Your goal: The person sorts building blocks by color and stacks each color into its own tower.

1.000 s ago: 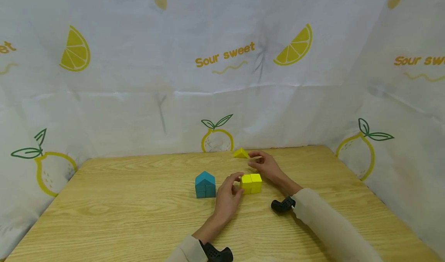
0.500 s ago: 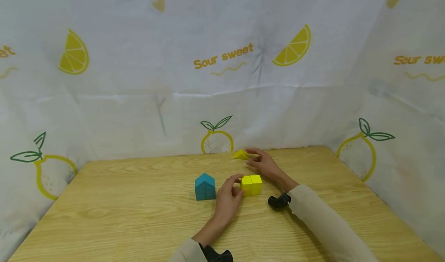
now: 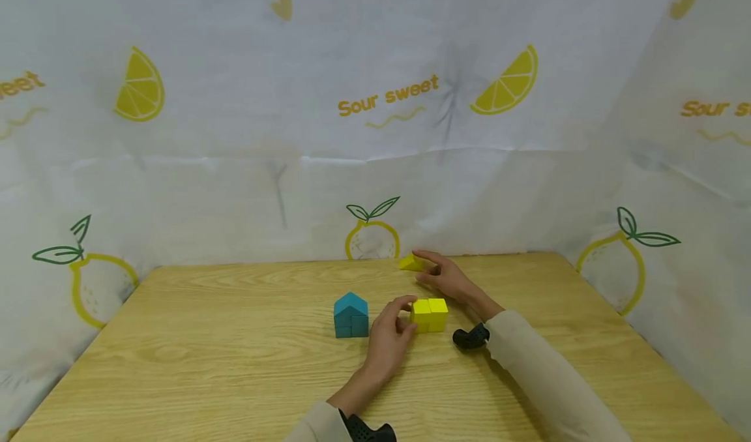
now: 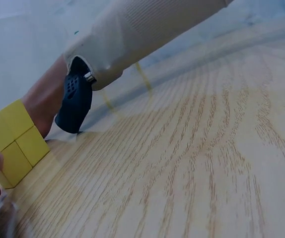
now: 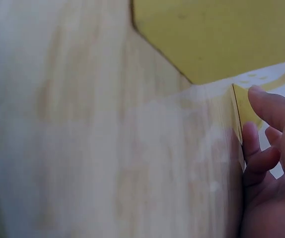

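Note:
A small cluster of yellow blocks [image 3: 431, 316] stands on the wooden table, its joints showing in the left wrist view. My left hand [image 3: 386, 341] holds its left end, thumb at the front and index finger behind. Farther back lies a yellow triangular block [image 3: 409, 263]. My right hand [image 3: 448, 280] is at that triangle, index finger by its peak and thumb lower down, partly covering its right side. In the right wrist view the fingertips overlap the triangle [image 5: 240, 106], while the yellow cluster [image 5: 212, 39] looms close at the top.
Left of my left hand stands a house-shaped group of blue blocks [image 3: 351, 318] with a peaked top. A white curtain [image 3: 235, 194] printed with lemons hangs along the back edge and sides of the table [image 3: 205, 357]. Black wrist devices [image 3: 471, 338] sit at both sleeves.
My right hand has moved slightly left, its fingers now overlapping the triangular block. My left hand stays at the yellow cluster. The head view has shifted a little.

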Available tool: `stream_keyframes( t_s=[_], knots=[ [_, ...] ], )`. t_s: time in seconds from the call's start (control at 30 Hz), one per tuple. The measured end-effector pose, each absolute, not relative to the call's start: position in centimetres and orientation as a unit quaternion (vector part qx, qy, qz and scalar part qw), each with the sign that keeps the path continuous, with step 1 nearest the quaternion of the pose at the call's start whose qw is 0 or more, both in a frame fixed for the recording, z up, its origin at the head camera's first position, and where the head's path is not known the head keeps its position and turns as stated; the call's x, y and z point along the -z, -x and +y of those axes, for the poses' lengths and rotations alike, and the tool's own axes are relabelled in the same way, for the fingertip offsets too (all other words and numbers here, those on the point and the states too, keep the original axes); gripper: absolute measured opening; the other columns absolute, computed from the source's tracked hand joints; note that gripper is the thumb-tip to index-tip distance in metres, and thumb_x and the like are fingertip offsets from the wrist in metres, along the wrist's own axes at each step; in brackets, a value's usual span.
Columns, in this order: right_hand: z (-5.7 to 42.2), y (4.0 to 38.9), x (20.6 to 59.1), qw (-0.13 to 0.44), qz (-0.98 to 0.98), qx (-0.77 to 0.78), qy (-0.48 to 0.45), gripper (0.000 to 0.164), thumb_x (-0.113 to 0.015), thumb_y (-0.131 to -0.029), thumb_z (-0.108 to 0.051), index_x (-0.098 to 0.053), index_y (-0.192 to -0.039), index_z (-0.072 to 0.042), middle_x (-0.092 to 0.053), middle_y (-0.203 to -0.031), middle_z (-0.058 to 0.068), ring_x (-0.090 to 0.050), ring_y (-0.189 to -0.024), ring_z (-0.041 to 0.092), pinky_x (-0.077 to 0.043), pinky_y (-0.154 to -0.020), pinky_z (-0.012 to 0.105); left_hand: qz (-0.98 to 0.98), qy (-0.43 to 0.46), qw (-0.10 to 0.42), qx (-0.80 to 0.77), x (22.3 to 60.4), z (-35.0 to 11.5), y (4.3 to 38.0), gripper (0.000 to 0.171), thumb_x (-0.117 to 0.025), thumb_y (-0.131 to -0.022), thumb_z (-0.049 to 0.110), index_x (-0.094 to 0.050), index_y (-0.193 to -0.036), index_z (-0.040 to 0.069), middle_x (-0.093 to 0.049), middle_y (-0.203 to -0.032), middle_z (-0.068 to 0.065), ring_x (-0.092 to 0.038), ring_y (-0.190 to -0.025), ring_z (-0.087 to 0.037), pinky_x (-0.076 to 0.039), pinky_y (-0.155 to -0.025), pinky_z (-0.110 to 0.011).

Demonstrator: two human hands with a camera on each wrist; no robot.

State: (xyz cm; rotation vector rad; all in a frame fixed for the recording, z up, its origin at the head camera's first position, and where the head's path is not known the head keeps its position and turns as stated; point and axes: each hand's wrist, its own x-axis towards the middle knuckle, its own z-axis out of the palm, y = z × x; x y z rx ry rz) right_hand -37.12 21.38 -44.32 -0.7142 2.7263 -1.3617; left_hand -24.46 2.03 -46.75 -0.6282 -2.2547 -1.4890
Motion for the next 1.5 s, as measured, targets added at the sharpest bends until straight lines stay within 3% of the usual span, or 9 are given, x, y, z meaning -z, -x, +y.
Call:
stream_keyframes(
  t_s=[0.27, 0.63, 0.83, 1.03, 1.5],
  knots=[
    [21.2, 37.4, 44.6, -0.008, 0.881, 0.401, 0.25, 0.052, -0.062, -0.094, -0.013, -0.044, -0.143, -0.008, -0.033, -0.148, 0.016, -0.053, -0.099, 0.027, -0.045, -0.084, 0.045, -0.799, 0.217, 0.178, 0.531, 46.7, 2.1, 24.2, 0.048, -0.068, -0.086, -0.004, -0.056, -0.128, 0.016, -0.06, -0.11, -0.004, -0.043, -0.063, -0.004, -0.042, -0.059, -0.021],
    [21.2, 37.1, 44.9, -0.038, 0.88, 0.425, 0.207, 0.033, -0.067, -0.091, -0.011, -0.062, -0.124, -0.012, -0.056, -0.126, 0.011, -0.052, -0.073, 0.02, -0.044, -0.065, 0.032, -0.8, 0.216, 0.173, 0.532, 46.6, 2.1, 24.6, 0.049, -0.068, -0.086, -0.004, -0.056, -0.129, 0.017, -0.06, -0.111, -0.003, -0.044, -0.062, -0.003, -0.043, -0.058, -0.021],
    [21.3, 37.0, 45.1, -0.053, 0.884, 0.421, 0.196, 0.034, -0.068, -0.09, -0.013, -0.061, -0.124, -0.011, -0.059, -0.122, 0.01, -0.057, -0.083, 0.022, -0.047, -0.072, 0.035, -0.8, 0.216, 0.171, 0.533, 46.6, 2.1, 24.5, 0.048, -0.069, -0.085, -0.004, -0.056, -0.129, 0.014, -0.06, -0.111, -0.003, -0.043, -0.062, -0.003, -0.043, -0.058, -0.021],
    [21.6, 36.6, 45.1, -0.027, 0.88, 0.436, 0.189, 0.043, -0.07, -0.089, -0.019, -0.057, -0.129, -0.009, -0.057, -0.123, 0.011, -0.057, -0.096, 0.024, -0.047, -0.083, 0.039, -0.8, 0.215, 0.174, 0.532, 46.5, 2.1, 24.4, 0.048, -0.069, -0.085, -0.004, -0.056, -0.128, 0.013, -0.06, -0.11, -0.003, -0.042, -0.063, -0.004, -0.042, -0.058, -0.021],
    [21.4, 34.8, 45.3, -0.069, 0.868, 0.433, 0.232, 0.04, -0.072, -0.088, -0.017, -0.061, -0.124, -0.005, -0.061, -0.113, 0.014, -0.057, -0.088, 0.025, -0.048, -0.077, 0.039, -0.804, 0.21, 0.172, 0.529, 46.5, 2.1, 24.4, 0.047, -0.069, -0.085, -0.004, -0.057, -0.128, 0.014, -0.059, -0.11, -0.002, -0.043, -0.064, -0.006, -0.042, -0.059, -0.021]
  ],
)
